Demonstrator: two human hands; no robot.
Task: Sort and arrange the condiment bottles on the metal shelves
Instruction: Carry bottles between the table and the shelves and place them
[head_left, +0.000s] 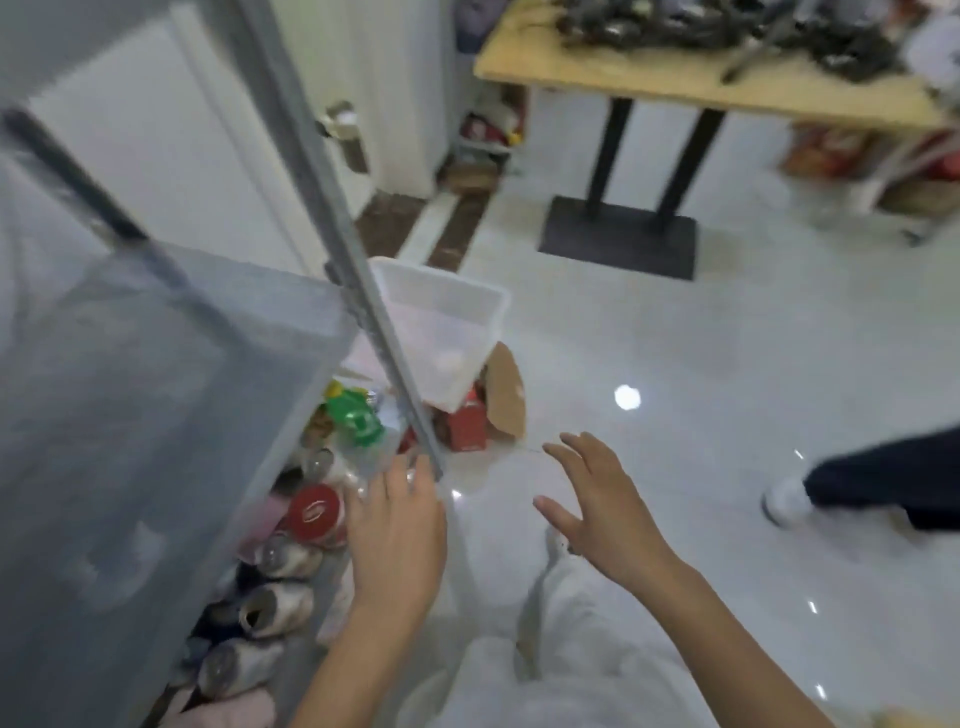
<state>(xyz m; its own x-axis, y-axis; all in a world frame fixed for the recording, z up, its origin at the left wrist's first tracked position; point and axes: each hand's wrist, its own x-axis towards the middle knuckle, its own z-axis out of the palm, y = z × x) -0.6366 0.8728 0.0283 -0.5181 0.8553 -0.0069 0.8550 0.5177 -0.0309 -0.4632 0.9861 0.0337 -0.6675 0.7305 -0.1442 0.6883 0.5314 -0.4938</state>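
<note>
Metal shelf (156, 389) — left hand (397, 525) at its bottles (314, 512), right hand (597, 499) spread

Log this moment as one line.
left hand open, by bottles below shelf | right hand open, empty, above floor

grey metal shelf (156, 364) | red lid (314, 512) | green cap (358, 418), perhaps | glossy white floor (675, 364)

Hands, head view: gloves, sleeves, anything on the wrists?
Both bare. The left hand and right hand wear no gloves, and no watch or band shows at either wrist. Forearms are uncovered to the frame's lower edge, so no sleeve is in view. The frame is blurred, so a thin ring could go unseen. The trousers are white.
</note>
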